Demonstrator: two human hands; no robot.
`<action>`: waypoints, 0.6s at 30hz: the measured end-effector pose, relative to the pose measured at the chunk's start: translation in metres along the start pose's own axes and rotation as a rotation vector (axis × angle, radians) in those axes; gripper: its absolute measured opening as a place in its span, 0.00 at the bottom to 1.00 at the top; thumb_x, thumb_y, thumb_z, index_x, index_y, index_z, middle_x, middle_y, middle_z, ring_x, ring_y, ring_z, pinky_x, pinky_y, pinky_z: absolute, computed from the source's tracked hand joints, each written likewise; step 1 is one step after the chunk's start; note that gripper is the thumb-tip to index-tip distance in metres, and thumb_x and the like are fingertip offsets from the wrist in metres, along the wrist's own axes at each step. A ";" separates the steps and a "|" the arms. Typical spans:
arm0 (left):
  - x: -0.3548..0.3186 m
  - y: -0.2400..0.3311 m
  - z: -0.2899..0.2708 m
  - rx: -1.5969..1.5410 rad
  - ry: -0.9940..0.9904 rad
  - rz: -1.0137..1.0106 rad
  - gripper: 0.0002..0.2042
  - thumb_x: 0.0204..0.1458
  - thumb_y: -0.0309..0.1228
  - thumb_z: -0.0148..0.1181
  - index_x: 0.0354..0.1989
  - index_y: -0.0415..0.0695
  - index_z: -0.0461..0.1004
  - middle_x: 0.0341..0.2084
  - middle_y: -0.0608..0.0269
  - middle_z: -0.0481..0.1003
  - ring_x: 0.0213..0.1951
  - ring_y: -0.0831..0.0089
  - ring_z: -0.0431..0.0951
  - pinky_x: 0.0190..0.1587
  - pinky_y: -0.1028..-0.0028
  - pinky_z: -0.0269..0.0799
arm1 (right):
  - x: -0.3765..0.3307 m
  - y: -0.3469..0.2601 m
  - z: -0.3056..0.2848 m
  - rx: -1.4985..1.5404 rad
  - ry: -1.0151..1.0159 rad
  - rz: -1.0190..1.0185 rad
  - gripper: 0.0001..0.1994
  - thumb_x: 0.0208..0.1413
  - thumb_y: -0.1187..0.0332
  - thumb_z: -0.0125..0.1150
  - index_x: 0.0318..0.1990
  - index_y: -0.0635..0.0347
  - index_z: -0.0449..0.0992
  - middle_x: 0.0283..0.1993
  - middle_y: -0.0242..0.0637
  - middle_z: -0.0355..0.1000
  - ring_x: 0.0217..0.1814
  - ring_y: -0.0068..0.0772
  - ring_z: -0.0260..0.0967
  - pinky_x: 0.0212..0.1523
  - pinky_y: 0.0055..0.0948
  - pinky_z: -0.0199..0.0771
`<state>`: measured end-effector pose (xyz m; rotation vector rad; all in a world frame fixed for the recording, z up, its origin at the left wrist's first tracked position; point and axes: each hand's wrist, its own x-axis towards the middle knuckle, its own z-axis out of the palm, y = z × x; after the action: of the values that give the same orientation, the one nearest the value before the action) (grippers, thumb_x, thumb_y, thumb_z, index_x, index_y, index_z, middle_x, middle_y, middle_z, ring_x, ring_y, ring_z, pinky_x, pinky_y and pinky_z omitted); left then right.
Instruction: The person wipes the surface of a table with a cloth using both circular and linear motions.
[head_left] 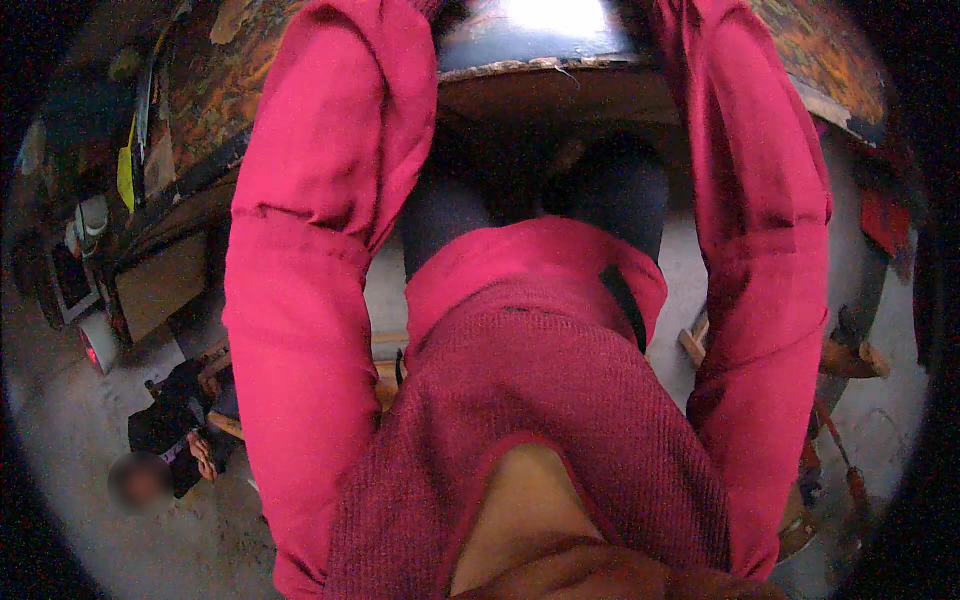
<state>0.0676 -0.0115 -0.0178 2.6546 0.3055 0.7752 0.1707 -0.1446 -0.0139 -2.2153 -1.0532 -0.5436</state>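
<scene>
Both my arms, in pink sleeves, reach forward past the top edge of the view, so neither of my hands can be seen. My left sleeve (310, 200) passes over the edge of a worn, dark-topped table (520, 67). On the other side my right sleeve (755, 200) crosses the same edge. A bright glare (560, 15) lies on the tabletop between the forearms. What my hands hold or touch is hidden.
Behind me on the left is another person (165, 415) in dark clothing. A yellow strip (126, 175) hangs by the table's left side, near a white device (95, 340) with a red light. Wooden legs (694, 342) and a red object (885, 222) are at right.
</scene>
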 end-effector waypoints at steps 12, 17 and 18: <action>0.012 0.011 0.003 0.030 -0.042 -0.017 0.16 0.50 0.41 0.45 0.30 0.41 0.74 0.30 0.40 0.75 0.37 0.43 0.75 0.43 0.52 0.69 | 0.009 0.047 0.027 -0.087 0.108 -0.037 0.13 0.53 0.60 0.48 0.35 0.55 0.76 0.35 0.48 0.75 0.40 0.51 0.73 0.42 0.45 0.72; -0.001 0.017 0.002 0.034 -0.017 -0.009 0.16 0.50 0.41 0.44 0.30 0.40 0.74 0.30 0.40 0.75 0.37 0.43 0.75 0.43 0.52 0.70 | -0.002 0.022 0.004 0.062 0.040 0.011 0.11 0.53 0.61 0.48 0.33 0.55 0.75 0.34 0.49 0.74 0.39 0.50 0.73 0.41 0.45 0.71; -0.003 0.018 0.001 0.035 -0.008 0.001 0.16 0.50 0.41 0.44 0.30 0.40 0.74 0.30 0.40 0.75 0.37 0.43 0.75 0.43 0.52 0.70 | -0.004 0.023 0.004 0.043 0.068 -0.026 0.11 0.53 0.61 0.48 0.32 0.55 0.75 0.33 0.49 0.74 0.38 0.51 0.73 0.39 0.45 0.71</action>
<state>0.0681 -0.0289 -0.0133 2.6906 0.3184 0.7659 0.1869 -0.1552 -0.0278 -2.1341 -1.0503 -0.5978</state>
